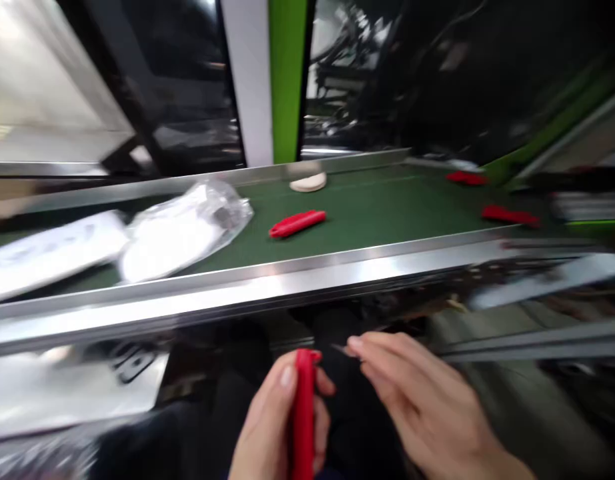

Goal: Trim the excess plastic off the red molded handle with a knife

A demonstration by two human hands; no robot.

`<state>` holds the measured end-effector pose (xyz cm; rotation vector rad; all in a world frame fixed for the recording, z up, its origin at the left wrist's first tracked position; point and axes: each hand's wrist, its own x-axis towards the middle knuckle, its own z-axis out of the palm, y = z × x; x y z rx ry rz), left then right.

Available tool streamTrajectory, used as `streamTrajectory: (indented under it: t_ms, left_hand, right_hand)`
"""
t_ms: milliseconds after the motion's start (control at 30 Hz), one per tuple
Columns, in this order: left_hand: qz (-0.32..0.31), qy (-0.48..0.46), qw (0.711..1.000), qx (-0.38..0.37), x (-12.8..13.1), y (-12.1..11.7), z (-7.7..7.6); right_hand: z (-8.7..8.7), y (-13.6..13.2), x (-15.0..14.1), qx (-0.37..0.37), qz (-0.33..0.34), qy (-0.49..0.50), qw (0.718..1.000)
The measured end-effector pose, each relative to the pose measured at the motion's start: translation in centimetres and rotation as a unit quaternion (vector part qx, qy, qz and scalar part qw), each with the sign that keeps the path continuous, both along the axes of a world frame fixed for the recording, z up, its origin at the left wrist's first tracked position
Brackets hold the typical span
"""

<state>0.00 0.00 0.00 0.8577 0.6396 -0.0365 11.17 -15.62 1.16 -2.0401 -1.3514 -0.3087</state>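
My left hand (277, 420) is wrapped round a long red plastic part (303, 413), held upright with its top end showing above the thumb. To its right, my right hand (422, 393) pinches a small thin pointed piece (343, 349) between thumb and fingertips. The piece points toward the top of the red part but stays apart from it. Blur hides what kind of piece it is. Both hands are in front of the conveyor's near rail, low in the view.
A green conveyor belt (387, 207) runs across behind a metal rail (307, 280). On it lie another red part (297, 223), a round white disc (308, 182), clear plastic bags (182, 230) and, at the far right, more red parts (510, 215). A green post (289, 80) stands behind.
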Motion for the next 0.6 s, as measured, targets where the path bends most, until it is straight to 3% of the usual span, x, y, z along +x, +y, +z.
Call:
streamTrajectory:
  t_ms: [133, 367, 600]
  left_hand:
    - [0.042, -0.024, 0.998, -0.028, -0.5, -0.2, 1.2]
    - [0.008, -0.027, 1.000, -0.008, -2.2, 0.0, 1.3]
    - [0.026, -0.025, 0.999, 0.019, -2.5, -0.1, 1.6]
  right_hand:
    - [-0.1, 1.5, -0.1, 0.018, 0.038, -0.029, 0.999]
    - [0.7, 2.8, -1.2, 0.024, 0.090, -0.045, 0.995]
    - [0.8, 2.6, -1.9, 0.031, 0.053, -0.050, 0.997]
